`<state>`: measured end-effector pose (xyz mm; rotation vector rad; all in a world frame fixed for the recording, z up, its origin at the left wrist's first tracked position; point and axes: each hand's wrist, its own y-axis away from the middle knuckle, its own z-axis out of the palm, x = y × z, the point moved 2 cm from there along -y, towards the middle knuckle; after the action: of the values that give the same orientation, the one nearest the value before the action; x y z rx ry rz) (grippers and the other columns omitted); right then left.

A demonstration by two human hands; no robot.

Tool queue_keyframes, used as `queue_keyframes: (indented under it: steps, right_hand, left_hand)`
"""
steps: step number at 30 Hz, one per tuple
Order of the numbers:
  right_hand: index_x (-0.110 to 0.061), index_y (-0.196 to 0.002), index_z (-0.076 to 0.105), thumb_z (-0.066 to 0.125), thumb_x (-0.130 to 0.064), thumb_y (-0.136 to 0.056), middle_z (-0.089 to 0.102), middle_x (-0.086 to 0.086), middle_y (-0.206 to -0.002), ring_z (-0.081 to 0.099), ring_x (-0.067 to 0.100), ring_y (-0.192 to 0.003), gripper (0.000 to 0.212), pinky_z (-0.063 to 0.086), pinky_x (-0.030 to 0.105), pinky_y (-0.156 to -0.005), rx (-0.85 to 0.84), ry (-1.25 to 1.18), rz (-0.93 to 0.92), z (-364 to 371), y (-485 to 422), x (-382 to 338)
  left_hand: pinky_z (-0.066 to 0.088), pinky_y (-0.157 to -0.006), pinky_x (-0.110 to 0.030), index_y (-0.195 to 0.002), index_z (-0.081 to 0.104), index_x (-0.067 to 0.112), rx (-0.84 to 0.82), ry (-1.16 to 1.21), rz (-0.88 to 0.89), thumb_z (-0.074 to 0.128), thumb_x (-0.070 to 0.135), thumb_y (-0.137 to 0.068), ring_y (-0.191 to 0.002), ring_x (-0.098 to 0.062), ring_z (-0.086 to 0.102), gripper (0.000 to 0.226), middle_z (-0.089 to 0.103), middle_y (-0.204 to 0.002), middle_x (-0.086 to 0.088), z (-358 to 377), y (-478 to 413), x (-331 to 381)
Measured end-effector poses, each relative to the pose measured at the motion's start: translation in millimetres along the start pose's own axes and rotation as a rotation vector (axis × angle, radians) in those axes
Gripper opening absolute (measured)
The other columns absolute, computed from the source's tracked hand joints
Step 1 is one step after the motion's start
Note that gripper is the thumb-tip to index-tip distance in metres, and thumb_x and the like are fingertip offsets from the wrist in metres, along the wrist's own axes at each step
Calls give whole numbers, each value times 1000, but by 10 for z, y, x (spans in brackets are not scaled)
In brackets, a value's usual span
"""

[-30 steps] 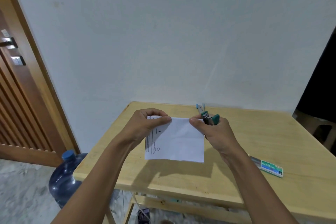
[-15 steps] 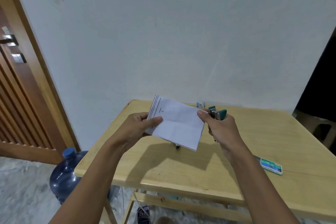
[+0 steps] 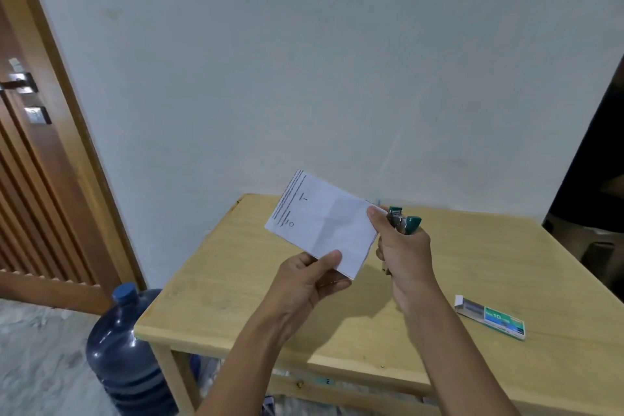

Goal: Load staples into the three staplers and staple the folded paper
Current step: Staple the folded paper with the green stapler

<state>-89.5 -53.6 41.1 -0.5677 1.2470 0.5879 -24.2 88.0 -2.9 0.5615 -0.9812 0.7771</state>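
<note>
- Lifted the folded paper off the table, where it lay flat a second ago.
- Turned it in the air, printed edge now pointing up and left.
- Moved the left hand from the upper left corner to the lower edge, thumb on top.

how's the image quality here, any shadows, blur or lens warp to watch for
Head view: dim, even light, no glare; the left hand, the right hand gripping the stapler, and the paper throw a soft shadow on the table below them; the wide lens bows the door frame at left; the paper's print is too soft to read; the right edge is dark.
</note>
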Motion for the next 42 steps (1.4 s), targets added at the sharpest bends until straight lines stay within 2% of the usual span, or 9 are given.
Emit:
queue_keyframes:
  steps: [5, 8, 13, 17, 20, 24, 27, 34, 42]
  right_hand:
    - [-21, -84, 58, 69, -45, -81, 45, -6, -67, 32, 10, -49, 26, 28, 21, -48, -114, 135, 6, -136, 44, 129]
    - [-18, -89, 48, 63, -53, -68, 42, 5, -83, 31, 13, -50, 43, 26, 25, -49, -315, 139, 80, -150, 152, 263]
    - [-16, -104, 46, 50, -32, -100, 39, 4, -69, 37, 13, -56, 17, 33, 18, -50, -499, 181, 105, -130, 265, 348]
    - [-20, -113, 52, 59, -43, -90, 49, -15, -65, 43, 3, -58, 33, 37, 13, -57, -496, 234, -23, -94, 279, 352]
    - [-24, -110, 56, 63, -53, -78, 57, -21, -68, 50, -3, -62, 44, 39, 17, -64, -477, 251, -62, -89, 285, 354]
    - [-22, -109, 57, 65, -49, -79, 63, -17, -73, 55, -3, -66, 42, 42, 17, -68, -515, 269, -77, -82, 328, 374]
    - [-23, -109, 57, 66, -50, -77, 64, -11, -78, 55, -2, -64, 43, 42, 14, -64, -505, 259, -64, -64, 343, 385]
    - [-23, -111, 57, 67, -50, -77, 65, -20, -69, 54, -4, -61, 45, 40, 14, -62, -457, 224, -67, -59, 320, 361]
    - [-23, -107, 56, 70, -41, -86, 66, -14, -75, 57, -3, -63, 31, 41, 10, -60, -410, 247, -61, -44, 341, 382]
  left_hand:
    - [62, -72, -31, -80, 69, 3, 53, 28, 80, 71, 11, -82, -61, -17, 67, 8, 71, -73, -12, 18, -18, 58]
    - [59, -75, -30, -69, 72, 12, 67, 44, 116, 71, 14, -83, -66, -15, 68, 14, 73, -79, -10, 45, -26, 35]
    - [47, -73, -30, -55, 68, 19, 92, 24, 122, 76, 24, -75, -66, -13, 62, 22, 66, -67, -4, 113, -15, -21]
    - [45, -76, -33, -77, 66, 9, 115, 22, 147, 78, 29, -78, -83, -24, 58, 23, 68, -85, -14, 82, -31, -58]
    - [43, -75, -33, -75, 70, 12, 117, 75, 158, 77, 29, -76, -83, -26, 54, 19, 65, -82, -12, 92, -22, -81]
    - [41, -76, -41, -69, 69, 10, 130, 86, 181, 78, 30, -74, -75, -29, 55, 22, 62, -74, -14, 94, -29, -108]
    - [47, -71, -34, -70, 67, 8, 100, 75, 198, 75, 28, -74, -68, -23, 64, 22, 65, -69, -8, 144, -11, -110]
    - [42, -77, -38, -77, 67, 5, 91, 54, 203, 79, 31, -76, -88, -33, 57, 28, 61, -91, -23, 103, -19, -105]
    - [45, -87, -46, -77, 71, 5, 124, -12, 206, 82, 33, -74, -90, -35, 64, 30, 67, -84, -18, 79, -9, -163]
